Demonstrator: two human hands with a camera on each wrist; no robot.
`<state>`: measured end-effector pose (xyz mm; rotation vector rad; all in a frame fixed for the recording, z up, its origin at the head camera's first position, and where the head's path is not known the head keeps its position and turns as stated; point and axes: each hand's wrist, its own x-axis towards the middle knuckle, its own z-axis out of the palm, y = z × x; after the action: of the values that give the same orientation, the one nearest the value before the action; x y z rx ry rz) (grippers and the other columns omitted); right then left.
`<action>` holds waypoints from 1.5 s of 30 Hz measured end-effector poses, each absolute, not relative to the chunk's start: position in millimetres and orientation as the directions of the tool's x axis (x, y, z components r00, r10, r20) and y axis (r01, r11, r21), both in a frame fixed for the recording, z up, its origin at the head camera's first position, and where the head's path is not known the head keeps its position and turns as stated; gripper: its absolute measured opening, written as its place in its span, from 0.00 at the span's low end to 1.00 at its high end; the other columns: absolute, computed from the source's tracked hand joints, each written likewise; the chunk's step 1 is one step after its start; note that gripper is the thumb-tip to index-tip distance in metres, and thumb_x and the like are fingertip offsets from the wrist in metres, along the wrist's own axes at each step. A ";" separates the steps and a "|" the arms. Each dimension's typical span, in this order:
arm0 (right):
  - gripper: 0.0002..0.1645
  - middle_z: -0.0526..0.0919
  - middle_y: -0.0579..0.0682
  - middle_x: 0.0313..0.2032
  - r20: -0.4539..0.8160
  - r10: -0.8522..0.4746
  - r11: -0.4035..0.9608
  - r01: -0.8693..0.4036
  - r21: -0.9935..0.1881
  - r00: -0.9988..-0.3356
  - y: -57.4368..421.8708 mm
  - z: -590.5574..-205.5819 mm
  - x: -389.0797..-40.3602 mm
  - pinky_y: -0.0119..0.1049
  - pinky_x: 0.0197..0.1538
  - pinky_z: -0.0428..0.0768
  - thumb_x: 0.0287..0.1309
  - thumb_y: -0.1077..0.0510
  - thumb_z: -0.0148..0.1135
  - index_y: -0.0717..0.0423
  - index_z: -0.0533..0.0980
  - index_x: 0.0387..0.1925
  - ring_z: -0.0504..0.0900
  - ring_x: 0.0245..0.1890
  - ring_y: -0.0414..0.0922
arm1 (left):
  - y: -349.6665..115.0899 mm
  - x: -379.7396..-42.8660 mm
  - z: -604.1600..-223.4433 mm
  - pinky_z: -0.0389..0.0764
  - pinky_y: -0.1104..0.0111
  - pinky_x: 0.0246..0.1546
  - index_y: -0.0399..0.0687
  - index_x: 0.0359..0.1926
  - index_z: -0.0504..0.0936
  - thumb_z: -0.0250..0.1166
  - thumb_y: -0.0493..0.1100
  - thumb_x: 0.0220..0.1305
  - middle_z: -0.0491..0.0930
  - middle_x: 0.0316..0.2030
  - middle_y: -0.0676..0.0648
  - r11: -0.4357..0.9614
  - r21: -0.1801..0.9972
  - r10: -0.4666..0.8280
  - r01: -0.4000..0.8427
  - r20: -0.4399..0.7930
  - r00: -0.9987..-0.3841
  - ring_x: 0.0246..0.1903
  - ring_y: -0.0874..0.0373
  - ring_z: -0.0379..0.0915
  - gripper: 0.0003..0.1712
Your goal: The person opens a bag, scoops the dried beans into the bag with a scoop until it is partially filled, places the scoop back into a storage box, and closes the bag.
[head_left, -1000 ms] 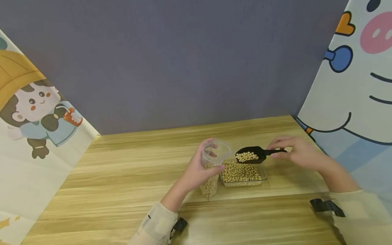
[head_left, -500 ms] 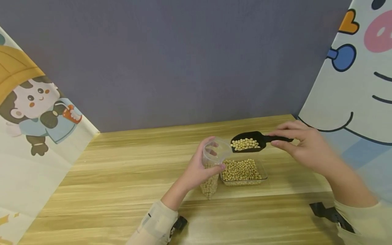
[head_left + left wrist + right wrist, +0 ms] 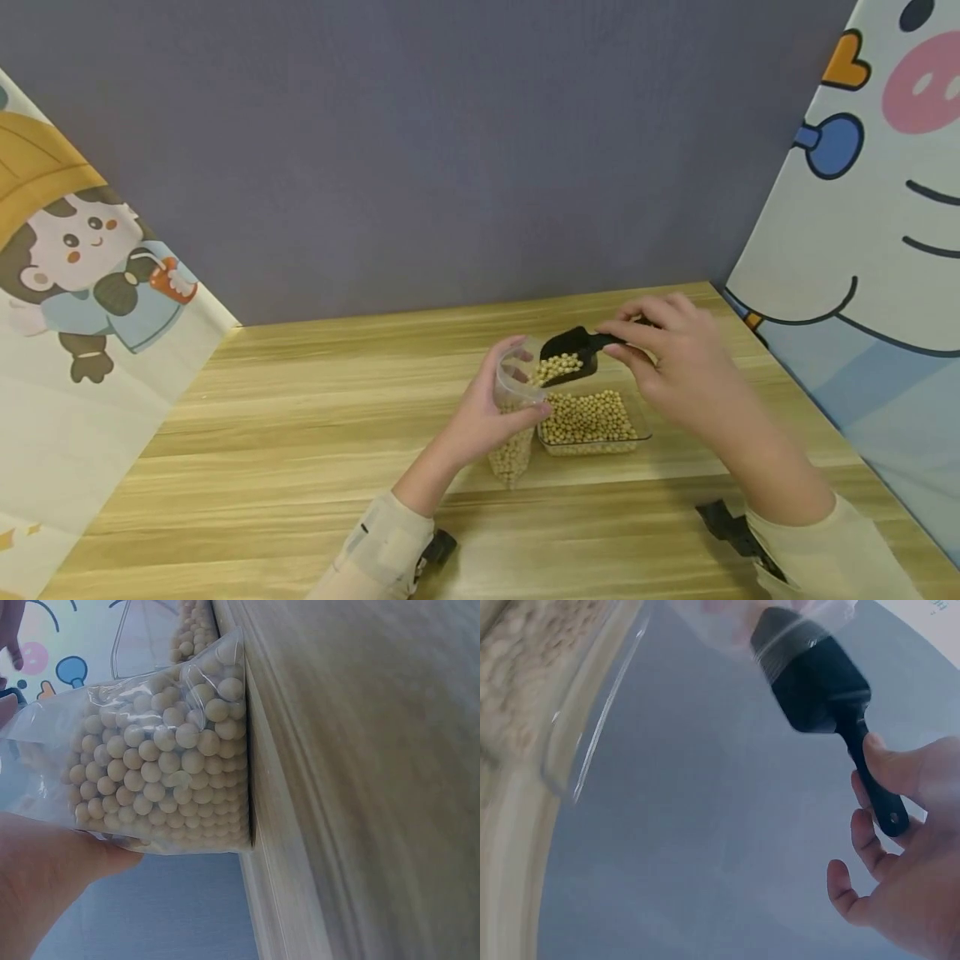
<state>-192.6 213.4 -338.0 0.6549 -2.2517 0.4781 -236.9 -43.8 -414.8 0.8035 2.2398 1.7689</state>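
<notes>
My left hand (image 3: 491, 417) grips a clear plastic bag (image 3: 161, 757) near its mouth, thumb on the near side. Round pale soybeans fill the bag's lower part, and its base stands on the table. My right hand (image 3: 671, 350) pinches the handle of a black scoop (image 3: 573, 346) between thumb and fingers. The scoop's lip overlaps the bag's opening in the head view, tilted down toward it, with soybeans (image 3: 555, 368) at its front edge. Below the scoop, a clear rectangular container (image 3: 639, 423) holds more soybeans. In the right wrist view the scoop (image 3: 817, 682) shows its underside.
The wood-grain table (image 3: 300, 433) runs back to a grey partition (image 3: 450, 167). Cartoon-printed panels stand at the left (image 3: 112, 275) and right (image 3: 847, 250). The container sits right beside the bag.
My right hand has lifted the loaded scoop from over the container and carried it left to the bag's mouth, tipping it. The left hand and bag have stayed in place.
</notes>
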 end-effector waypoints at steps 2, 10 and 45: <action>0.14 0.87 0.53 0.42 0.733 -0.300 0.807 -0.573 -0.146 -0.610 204.5 -335.8 -191.6 0.58 0.44 0.75 0.55 0.65 0.78 0.51 0.90 0.44 0.79 0.46 0.57 | -44.7 -236.4 -414.4 0.85 0.59 0.57 0.64 0.83 0.54 0.76 0.45 0.65 0.66 0.73 0.50 0.163 0.941 0.510 0.297 0.178 -0.842 0.60 0.51 0.74 0.53; 0.13 0.87 0.54 0.44 0.768 -0.304 0.788 -0.601 -0.129 -0.564 191.2 -331.6 -189.6 0.64 0.46 0.76 0.56 0.67 0.77 0.53 0.90 0.44 0.80 0.49 0.60 | -46.2 -236.0 -413.2 0.86 0.59 0.53 0.65 0.82 0.55 0.75 0.46 0.66 0.65 0.74 0.49 0.161 0.944 0.503 0.287 0.172 -0.847 0.65 0.47 0.71 0.52; 0.13 0.85 0.47 0.50 0.180 -0.389 0.869 -0.425 -0.253 -0.903 268.8 -379.9 -191.2 0.56 0.47 0.83 0.67 0.61 0.70 0.46 0.85 0.51 0.85 0.52 0.54 | -53.5 -242.3 -410.8 0.84 0.46 0.62 0.56 0.79 0.64 0.77 0.37 0.60 0.71 0.68 0.38 0.072 0.947 0.425 0.313 0.254 -0.869 0.64 0.35 0.71 0.49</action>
<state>-191.2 268.8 -379.9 0.6376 -2.9174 0.4375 -242.3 -53.5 -410.8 0.7715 2.2331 1.9328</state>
